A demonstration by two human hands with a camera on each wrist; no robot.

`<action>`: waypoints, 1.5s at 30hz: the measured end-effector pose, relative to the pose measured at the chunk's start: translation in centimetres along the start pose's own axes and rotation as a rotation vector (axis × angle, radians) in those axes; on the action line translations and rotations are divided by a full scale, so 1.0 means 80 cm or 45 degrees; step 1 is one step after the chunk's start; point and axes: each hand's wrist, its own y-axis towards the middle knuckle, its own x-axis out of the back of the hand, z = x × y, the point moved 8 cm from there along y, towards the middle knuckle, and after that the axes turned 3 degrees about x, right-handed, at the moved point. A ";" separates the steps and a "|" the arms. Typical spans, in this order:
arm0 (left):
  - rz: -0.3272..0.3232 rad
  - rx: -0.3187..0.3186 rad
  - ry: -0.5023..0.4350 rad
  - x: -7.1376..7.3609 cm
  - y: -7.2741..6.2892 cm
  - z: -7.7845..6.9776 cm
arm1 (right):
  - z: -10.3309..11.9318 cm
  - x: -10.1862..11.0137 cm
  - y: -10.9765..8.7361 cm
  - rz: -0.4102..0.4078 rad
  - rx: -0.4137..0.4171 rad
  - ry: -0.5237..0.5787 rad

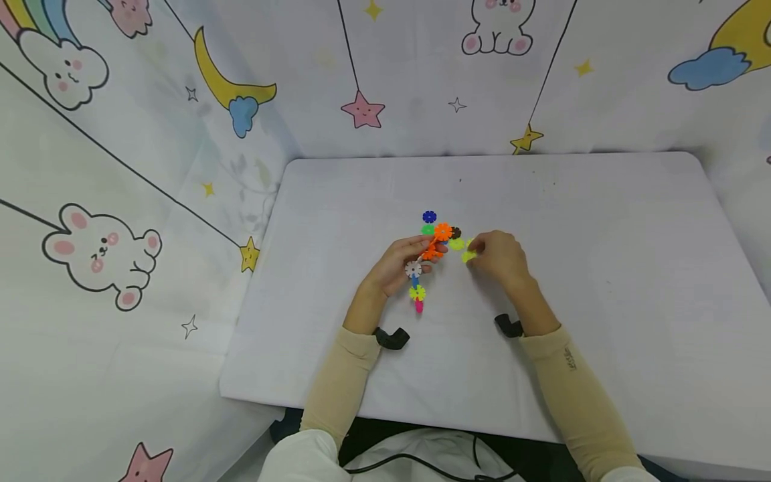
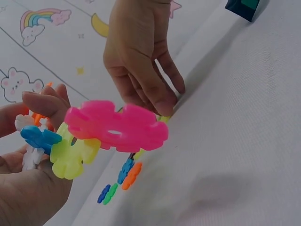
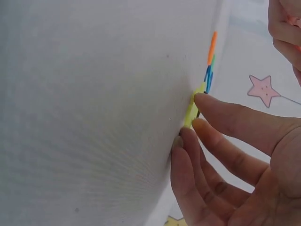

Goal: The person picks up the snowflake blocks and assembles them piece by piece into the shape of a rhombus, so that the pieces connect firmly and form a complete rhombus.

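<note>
My left hand [image 1: 391, 266] holds a chain of joined, flower-shaped plastic interlocking discs. Its lower end has a white disc [image 1: 413, 269], a blue disc [image 2: 40, 139], a yellow disc [image 2: 66, 162] and a pink disc [image 2: 94, 120]; orange discs [image 1: 430, 253] show by the left fingers. Over the white table, my right hand [image 1: 501, 258] pinches a bright yellow disc [image 3: 190, 113] between thumb and fingertips, partly hidden by them. Between the hands and just beyond lie loose discs: another yellow one [image 1: 456, 244], a brown one [image 1: 456, 232] and an orange one [image 1: 443, 231].
Farther back on the white tabletop [image 1: 602, 268] are a green disc [image 1: 427, 229] and a dark blue disc [image 1: 430, 216]. A cloth with cartoon prints [image 1: 415, 67] hangs behind the table. Black wrist mounts [image 1: 393, 339] stick out from both forearms. A black cable [image 1: 409, 457] crosses the lap.
</note>
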 end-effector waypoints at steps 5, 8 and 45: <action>-0.040 0.009 -0.025 0.003 0.000 0.001 | -0.001 -0.003 0.002 0.016 0.000 -0.033; -0.034 0.021 -0.066 0.001 -0.001 0.000 | -0.002 -0.005 0.004 0.036 0.001 -0.043; 0.001 -0.062 -0.178 -0.007 0.002 0.000 | 0.029 0.028 -0.018 -0.328 0.277 0.277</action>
